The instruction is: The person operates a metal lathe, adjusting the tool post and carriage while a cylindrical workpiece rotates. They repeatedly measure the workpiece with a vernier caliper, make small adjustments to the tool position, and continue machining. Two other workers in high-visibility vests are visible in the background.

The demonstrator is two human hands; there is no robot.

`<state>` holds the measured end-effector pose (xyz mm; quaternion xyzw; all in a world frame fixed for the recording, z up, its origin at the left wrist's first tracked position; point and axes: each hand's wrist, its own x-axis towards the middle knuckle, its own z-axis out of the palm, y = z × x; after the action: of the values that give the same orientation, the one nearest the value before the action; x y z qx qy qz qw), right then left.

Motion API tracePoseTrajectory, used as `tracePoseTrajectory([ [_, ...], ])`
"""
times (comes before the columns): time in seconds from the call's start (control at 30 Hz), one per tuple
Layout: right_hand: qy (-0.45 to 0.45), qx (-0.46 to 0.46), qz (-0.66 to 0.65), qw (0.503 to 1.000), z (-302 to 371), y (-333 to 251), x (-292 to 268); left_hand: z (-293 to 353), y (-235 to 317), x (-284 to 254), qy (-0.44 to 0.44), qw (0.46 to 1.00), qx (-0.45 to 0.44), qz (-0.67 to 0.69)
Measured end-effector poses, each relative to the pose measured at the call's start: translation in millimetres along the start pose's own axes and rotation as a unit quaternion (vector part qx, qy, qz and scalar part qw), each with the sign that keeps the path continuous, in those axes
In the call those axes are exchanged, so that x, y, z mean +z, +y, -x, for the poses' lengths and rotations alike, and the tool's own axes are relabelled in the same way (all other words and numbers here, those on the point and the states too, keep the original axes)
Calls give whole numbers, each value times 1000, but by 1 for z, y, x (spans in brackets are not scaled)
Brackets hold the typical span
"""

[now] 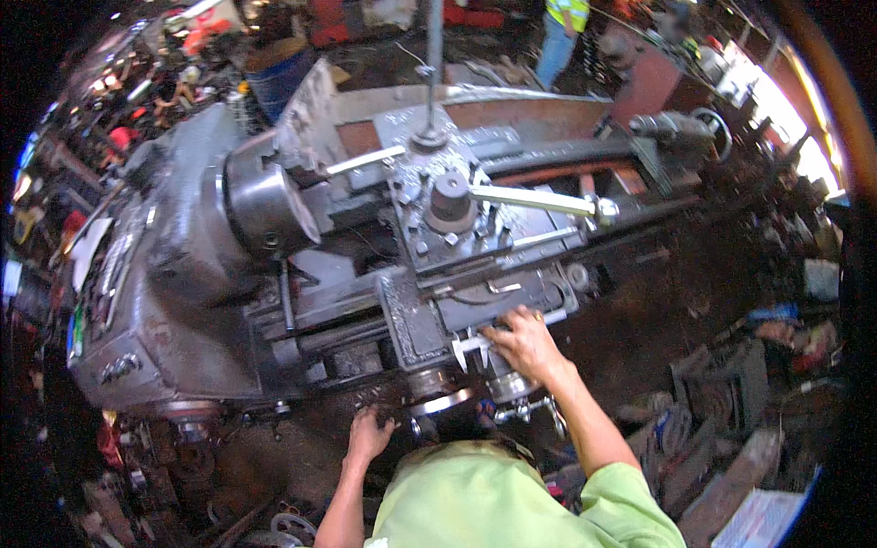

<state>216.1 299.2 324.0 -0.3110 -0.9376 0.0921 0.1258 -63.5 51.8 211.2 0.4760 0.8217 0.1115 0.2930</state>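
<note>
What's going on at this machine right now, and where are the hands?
A person in a light green shirt stands over a large grey metal lathe in a cluttered workshop. The right hand rests on the front of the carriage, beside a pale caliper-like tool. The left hand is lower, at a handwheel on the apron. The chuck looks empty. Another person in a bright vest stands behind.

My left hand (368,435) hides its fingertips against the dark lathe apron (365,365); can't tell what they grip. My right hand (525,342) covers part of the caliper (470,347). A person (562,27) up top is cut off by the edge. The shelves (137,82) at left are too blurred to read.
</note>
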Motion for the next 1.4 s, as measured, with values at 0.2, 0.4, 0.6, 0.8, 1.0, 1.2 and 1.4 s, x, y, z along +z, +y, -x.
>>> tracePoseTrajectory([
  [0.2, 73, 31, 24, 997, 11, -18, -7, 26, 19, 8, 16, 992, -64, 108],
  [0.4, 314, 205, -69, 924, 74, 33, -9, 25, -6, 38, 47, 991, -82, 98],
  [0.6, 223, 568, -118, 783, 132, 176, 45, 26, -31, 50, 47, 987, -117, 100],
  [0.8, 247, 565, -432, 658, 113, 267, 94, 70, -12, 23, 38, 976, -200, 81],
  [1.0, 104, 603, -406, 678, 68, 318, 90, 104, -12, 20, 60, 956, -276, 81],
  [1.2, 72, 568, -169, 802, 117, 226, 78, 109, -87, 91, 16, 952, -300, 53],
  [1.4, 3, 421, -423, 803, 162, 38, -3, 82, -199, 159, -253, 929, -263, -69],
])
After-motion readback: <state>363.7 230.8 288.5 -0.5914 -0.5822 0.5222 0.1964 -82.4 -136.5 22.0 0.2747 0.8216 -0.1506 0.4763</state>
